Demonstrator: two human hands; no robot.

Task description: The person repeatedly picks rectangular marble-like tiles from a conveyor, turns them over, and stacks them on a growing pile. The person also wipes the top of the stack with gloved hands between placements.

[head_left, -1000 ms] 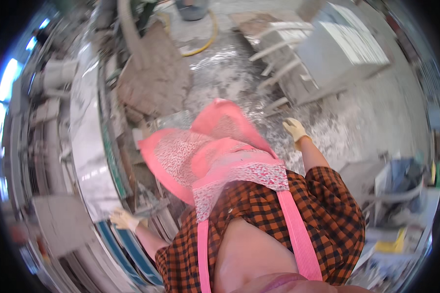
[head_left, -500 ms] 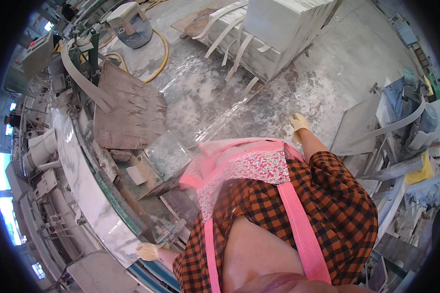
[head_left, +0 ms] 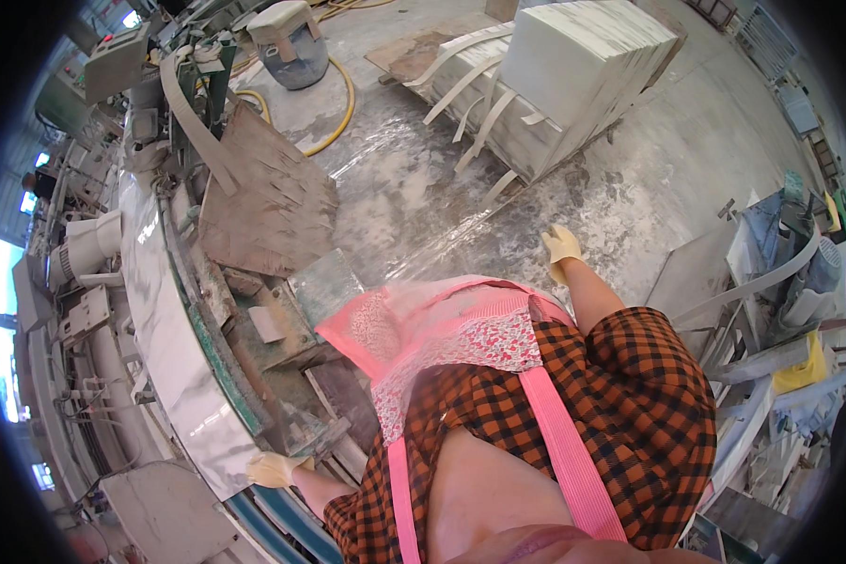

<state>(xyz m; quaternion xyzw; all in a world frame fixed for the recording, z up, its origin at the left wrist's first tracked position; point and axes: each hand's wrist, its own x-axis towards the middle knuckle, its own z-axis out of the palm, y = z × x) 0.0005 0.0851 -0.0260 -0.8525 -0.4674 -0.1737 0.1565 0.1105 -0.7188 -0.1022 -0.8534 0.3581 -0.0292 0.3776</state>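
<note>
A long white slab with grey veins [head_left: 183,381] lies on the machine line to my left, its near end close to my body. At that near end rests my left hand [head_left: 277,469], in a cream glove, with its fingers laid on the slab's edge. My right hand [head_left: 562,254], in a matching glove, hangs out in front on the right over the wet floor. Its fingers are loosely bent, with a gap beside the thumb, and I see nothing in them. A pink apron [head_left: 461,324] covers my front.
Ahead stands a strapped stack of pale slabs [head_left: 573,80]. A worn brown board [head_left: 268,193] leans by the machine, near a bucket [head_left: 291,56] and yellow hose [head_left: 350,103]. Blue rollers [head_left: 282,526] run beside me. Slab offcuts and a yellow piece [head_left: 799,365] lie at right.
The view has shifted, so the surroundings sit farther right and the stack lower. My right hand has drawn slightly left and turned downward. My left hand stays at the slab's near end.
</note>
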